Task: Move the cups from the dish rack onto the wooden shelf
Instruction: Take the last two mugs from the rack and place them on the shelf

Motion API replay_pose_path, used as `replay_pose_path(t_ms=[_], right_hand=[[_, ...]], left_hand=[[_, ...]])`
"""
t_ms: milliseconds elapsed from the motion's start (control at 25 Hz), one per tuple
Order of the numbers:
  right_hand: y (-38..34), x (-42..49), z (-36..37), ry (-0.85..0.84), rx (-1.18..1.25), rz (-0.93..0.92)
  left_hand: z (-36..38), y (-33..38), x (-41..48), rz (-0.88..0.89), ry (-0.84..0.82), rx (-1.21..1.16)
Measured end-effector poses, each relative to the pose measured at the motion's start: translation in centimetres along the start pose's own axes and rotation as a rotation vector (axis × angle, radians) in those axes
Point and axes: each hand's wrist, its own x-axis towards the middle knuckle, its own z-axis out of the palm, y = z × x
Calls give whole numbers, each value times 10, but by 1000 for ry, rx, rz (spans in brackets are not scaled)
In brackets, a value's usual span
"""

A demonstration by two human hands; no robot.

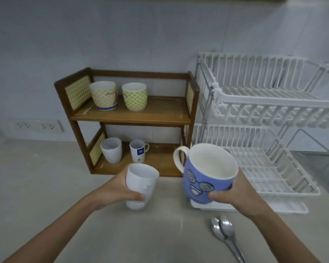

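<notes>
My left hand [116, 188] grips a plain white cup [141, 184], held above the counter in front of the wooden shelf [133, 116]. My right hand [235, 194] holds a blue mug [207, 179] with a cartoon face and a white handle pointing left, just left of the white two-tier dish rack [264, 111]. Both rack tiers show no cups. On the shelf's top board stand a cream patterned cup [104, 95] and a yellow-green patterned cup [134, 96]. The bottom board carries a white cup [111, 149] and a small white mug [138, 151].
Two metal spoons [224, 232] lie on the beige counter [46, 186] near its front right. A white drip tray [285, 207] sits under the rack. Wall sockets [38, 126] are left of the shelf. The right halves of both shelf boards are bare.
</notes>
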Motion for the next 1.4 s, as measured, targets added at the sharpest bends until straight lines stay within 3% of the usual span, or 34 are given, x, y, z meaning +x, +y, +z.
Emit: replay_pose_path(t_ms=[120, 240, 520, 760, 1120, 1320, 1400], right_hand=[[-4, 32, 70, 118, 25, -49], [-15, 86, 112, 324, 9, -71], [-26, 240, 92, 716, -101, -47], [2, 286, 69, 701, -236, 37], [10, 281, 65, 680, -320, 37], [50, 189, 103, 807, -565, -275], [103, 123, 123, 687, -736, -241]], left_hand=[[-12, -16, 15, 51, 261, -32], [-18, -19, 30, 92, 383, -95], [-28, -11, 75, 116, 324, 44], [-28, -17, 116, 88, 334, 22], [-21, -23, 140, 33, 322, 8], [-16, -23, 146, 14, 335, 22], [-13, -21, 151, -8, 363, 47]])
